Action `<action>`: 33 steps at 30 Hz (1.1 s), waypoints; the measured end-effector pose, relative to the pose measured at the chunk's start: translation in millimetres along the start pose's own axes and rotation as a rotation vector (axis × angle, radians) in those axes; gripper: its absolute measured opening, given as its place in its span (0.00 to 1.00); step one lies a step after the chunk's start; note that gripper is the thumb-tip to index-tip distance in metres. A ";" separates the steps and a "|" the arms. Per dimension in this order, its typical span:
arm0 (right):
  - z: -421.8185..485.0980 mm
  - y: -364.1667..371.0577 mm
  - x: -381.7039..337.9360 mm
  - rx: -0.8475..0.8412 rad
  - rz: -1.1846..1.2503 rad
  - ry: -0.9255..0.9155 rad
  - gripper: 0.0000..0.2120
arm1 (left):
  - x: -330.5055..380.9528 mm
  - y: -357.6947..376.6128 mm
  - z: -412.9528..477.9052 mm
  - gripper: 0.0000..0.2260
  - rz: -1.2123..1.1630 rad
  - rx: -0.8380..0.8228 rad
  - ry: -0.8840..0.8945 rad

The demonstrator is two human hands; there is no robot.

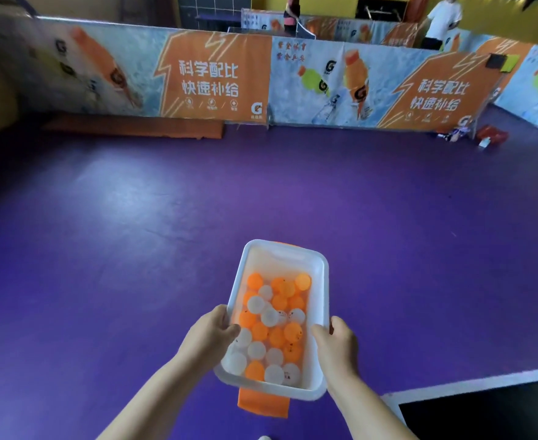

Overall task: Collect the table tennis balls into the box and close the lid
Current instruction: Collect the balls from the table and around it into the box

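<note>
Box point(320, 274): thin translucent white plastic, rounded rim, open top. Judging by the look, it's light even loaded, with walls that flex, so grip the long rims and keep it level; a tilt would send the contents rolling to one end or over the edge. The current hold looks sound: one hand on each long side, near the end closest to the body.

Balls point(269, 328): a mixed orange and white load, some with small dark print marks. They cover the box bottom, deeper toward the near end, with the far end partly bare. Hollow, nearly weightless and bouncy, so any drop scatters them.

Left hand point(212, 333): closed on the left rim, fingers curled over into the box and touching the balls. Right hand point(337, 341): closed on the right rim, thumb on the edge, the rest wrapped outside.

Orange flat piece point(262, 403) sticks out under the box just below the hands, and an orange edge shows at the far end. Probably the lid, can't confirm. Not on the box.

Box is carried above the purple floor point(134, 249). No loose balls visible on the floor ahead of the hands. Printed barrier boards point(213, 77) stand well beyond.
</note>
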State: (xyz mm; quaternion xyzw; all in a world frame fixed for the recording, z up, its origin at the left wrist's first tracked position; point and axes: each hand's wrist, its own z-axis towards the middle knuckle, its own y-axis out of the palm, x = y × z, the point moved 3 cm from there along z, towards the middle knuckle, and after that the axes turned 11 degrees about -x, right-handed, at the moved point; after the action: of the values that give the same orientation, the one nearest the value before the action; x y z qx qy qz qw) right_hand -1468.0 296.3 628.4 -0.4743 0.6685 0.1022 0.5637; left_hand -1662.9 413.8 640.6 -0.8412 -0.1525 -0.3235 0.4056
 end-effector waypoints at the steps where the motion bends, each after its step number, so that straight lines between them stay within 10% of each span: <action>1: 19.7 0.3 -11.4 -0.003 0.000 0.002 0.15 | 9.8 -7.1 18.9 0.08 -0.007 0.005 0.007; 22: 381.7 -3.3 -161.1 0.360 0.129 0.163 0.15 | 227.1 -101.9 449.2 0.09 0.211 -0.263 0.288; 33: 468.2 -118.9 -124.1 0.730 0.252 0.339 0.16 | 395.4 20.9 569.1 0.06 0.501 -0.552 0.507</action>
State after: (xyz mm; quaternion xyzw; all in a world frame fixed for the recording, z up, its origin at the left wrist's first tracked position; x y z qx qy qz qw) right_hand -1082.1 612.1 620.3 -0.1683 0.7968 -0.1525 0.5599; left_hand -1118.5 842.9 629.6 -0.8230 0.2520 -0.4398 0.2564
